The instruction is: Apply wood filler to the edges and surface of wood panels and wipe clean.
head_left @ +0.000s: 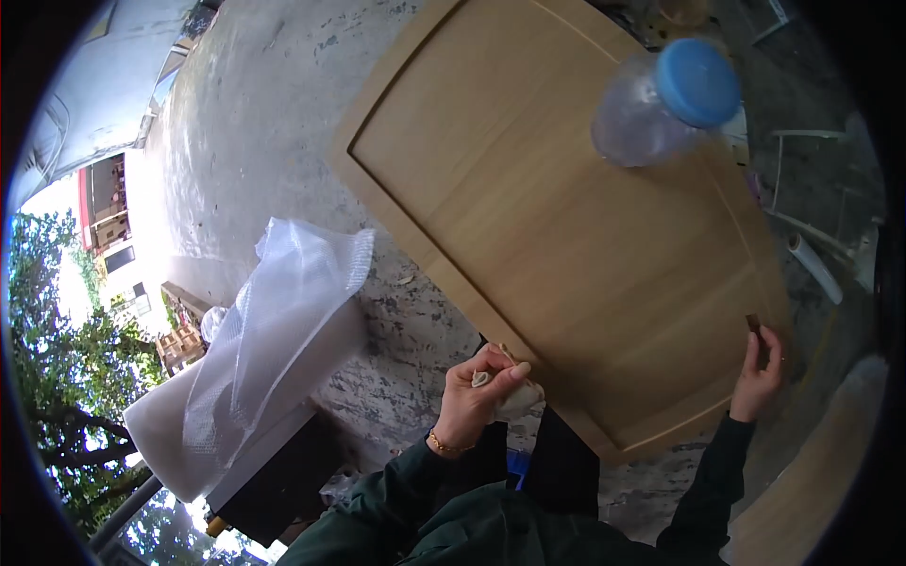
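Observation:
A light wooden panel [528, 189] with a raised frame lies in front of me. Over its near edge my left hand [472, 396] is closed around a crumpled, cream-coloured cloth [517, 404], part of which hangs below the fingers. My right hand [758, 377] is at the panel's right side. Between its thumb and fingers it pinches a small dark brown piece [752, 323], flat-looking and too small to identify.
A clear plastic jar with a blue lid [698, 83] stands on the panel's far right part. To the left is a big roll of bubble wrap [255, 387] above a dark box [283, 476]. A white tube [814, 269] and pale frames lie beyond the panel's right edge.

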A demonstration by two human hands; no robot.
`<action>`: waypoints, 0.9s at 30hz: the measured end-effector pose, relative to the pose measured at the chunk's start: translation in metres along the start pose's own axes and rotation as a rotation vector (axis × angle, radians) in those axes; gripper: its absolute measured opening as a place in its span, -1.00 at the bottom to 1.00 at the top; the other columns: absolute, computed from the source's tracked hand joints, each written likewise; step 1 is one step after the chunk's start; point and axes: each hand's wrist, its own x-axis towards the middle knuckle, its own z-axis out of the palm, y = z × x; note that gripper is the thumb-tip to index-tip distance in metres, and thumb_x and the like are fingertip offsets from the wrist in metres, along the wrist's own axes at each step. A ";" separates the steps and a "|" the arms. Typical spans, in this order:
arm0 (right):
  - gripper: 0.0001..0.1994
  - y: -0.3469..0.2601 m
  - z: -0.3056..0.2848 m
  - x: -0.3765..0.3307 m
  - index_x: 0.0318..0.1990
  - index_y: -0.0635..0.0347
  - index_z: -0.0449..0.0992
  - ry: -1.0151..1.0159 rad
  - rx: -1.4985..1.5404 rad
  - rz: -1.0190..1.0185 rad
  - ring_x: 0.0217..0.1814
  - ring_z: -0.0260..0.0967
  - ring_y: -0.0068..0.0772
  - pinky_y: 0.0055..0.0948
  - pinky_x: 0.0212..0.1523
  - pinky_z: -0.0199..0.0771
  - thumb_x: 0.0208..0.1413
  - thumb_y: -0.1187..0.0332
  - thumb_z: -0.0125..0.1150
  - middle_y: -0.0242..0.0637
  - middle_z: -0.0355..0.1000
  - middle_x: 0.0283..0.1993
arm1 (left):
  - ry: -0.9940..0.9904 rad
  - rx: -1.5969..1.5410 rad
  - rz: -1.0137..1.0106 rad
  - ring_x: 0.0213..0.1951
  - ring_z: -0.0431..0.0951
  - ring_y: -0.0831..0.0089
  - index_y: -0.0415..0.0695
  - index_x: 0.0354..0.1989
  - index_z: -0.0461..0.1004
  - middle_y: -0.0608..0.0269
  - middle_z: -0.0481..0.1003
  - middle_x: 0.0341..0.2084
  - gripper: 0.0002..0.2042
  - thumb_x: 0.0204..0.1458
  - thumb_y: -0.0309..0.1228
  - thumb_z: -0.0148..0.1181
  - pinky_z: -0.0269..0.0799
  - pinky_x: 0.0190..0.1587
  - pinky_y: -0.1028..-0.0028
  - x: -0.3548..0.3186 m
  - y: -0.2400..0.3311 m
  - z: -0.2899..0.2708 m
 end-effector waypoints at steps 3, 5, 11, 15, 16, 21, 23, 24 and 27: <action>-0.86 -0.006 0.001 -0.002 -0.19 0.24 0.46 -0.054 0.024 0.111 -0.21 0.36 -0.47 -0.44 -0.18 0.37 0.10 0.45 0.13 -0.31 0.42 -0.26 | -0.004 -0.017 -0.031 -0.42 0.32 0.65 -0.22 -0.49 0.47 0.41 0.37 -0.50 -0.91 0.00 -0.49 0.20 0.20 -0.33 0.61 0.009 0.010 -0.018; -0.84 -0.016 0.005 -0.003 -0.17 0.24 0.45 -0.102 0.060 0.147 -0.21 0.35 -0.50 -0.48 -0.17 0.35 0.10 0.44 0.13 -0.34 0.44 -0.28 | -0.016 -0.029 -0.024 -0.42 0.32 0.65 -0.22 -0.49 0.46 0.41 0.36 -0.50 -0.91 0.01 -0.49 0.20 0.20 -0.33 0.62 0.017 0.015 -0.033; -0.86 -0.101 0.056 -0.015 -0.21 0.26 0.45 -0.202 0.203 0.195 -0.26 0.36 -0.51 -0.51 -0.19 0.35 0.06 0.45 0.16 -0.34 0.44 -0.31 | -0.013 -0.046 -0.064 -0.43 0.32 0.65 -0.23 -0.51 0.44 0.40 0.37 -0.51 -0.89 0.00 -0.50 0.19 0.20 -0.33 0.62 0.046 0.034 -0.090; -0.85 -0.201 0.107 -0.018 -0.22 0.24 0.46 -0.256 0.246 0.154 -0.27 0.39 -0.46 -0.49 -0.25 0.39 0.02 0.48 0.19 -0.30 0.44 -0.33 | 0.015 -0.043 -0.025 -0.45 0.31 0.66 -0.24 -0.52 0.43 0.39 0.38 -0.53 -0.90 0.00 -0.53 0.18 0.18 -0.36 0.64 0.060 0.063 -0.142; -0.83 -0.222 0.121 -0.014 -0.23 0.23 0.46 -0.241 0.204 0.066 -0.29 0.39 -0.38 -0.45 -0.26 0.39 -0.01 0.50 0.21 -0.28 0.42 -0.34 | 0.009 0.014 0.027 -0.47 0.31 0.66 -0.24 -0.51 0.44 0.40 0.38 -0.53 -0.90 0.00 -0.52 0.18 0.18 -0.37 0.64 0.064 0.069 -0.157; -0.69 -0.312 0.161 -0.001 -0.18 0.16 0.42 -0.265 0.022 -0.072 -0.27 0.34 -0.19 -0.26 -0.25 0.35 -0.17 0.59 0.21 -0.25 0.37 -0.38 | 0.125 -0.003 -0.042 -0.48 0.30 0.68 -0.21 -0.51 0.43 0.44 0.36 -0.54 -0.88 0.02 -0.48 0.16 0.19 -0.38 0.65 0.083 0.097 -0.210; -0.65 -0.320 0.169 -0.002 -0.15 0.15 0.39 -0.270 -0.006 -0.085 -0.27 0.33 -0.17 -0.25 -0.24 0.34 -0.18 0.60 0.20 -0.25 0.37 -0.39 | 0.107 -0.002 -0.058 -0.48 0.31 0.68 -0.21 -0.50 0.44 0.43 0.38 -0.54 -0.90 0.03 -0.48 0.15 0.21 -0.39 0.65 0.087 0.098 -0.227; -0.65 -0.326 0.170 -0.001 -0.15 0.16 0.39 -0.258 -0.036 -0.077 -0.28 0.33 -0.16 -0.24 -0.24 0.34 -0.18 0.60 0.20 -0.25 0.37 -0.40 | 0.116 0.007 -0.058 -0.47 0.36 0.64 -0.21 -0.45 0.43 0.39 0.40 -0.52 -0.91 0.04 -0.46 0.14 0.27 -0.37 0.63 0.088 0.100 -0.233; -0.64 -0.328 0.169 -0.001 -0.16 0.16 0.38 -0.240 -0.085 -0.079 -0.31 0.33 -0.16 -0.24 -0.24 0.34 -0.20 0.61 0.20 -0.26 0.36 -0.42 | 0.120 -0.004 -0.074 -0.46 0.37 0.63 -0.20 -0.44 0.43 0.38 0.41 -0.51 -0.91 0.04 -0.46 0.13 0.28 -0.36 0.62 0.095 0.099 -0.238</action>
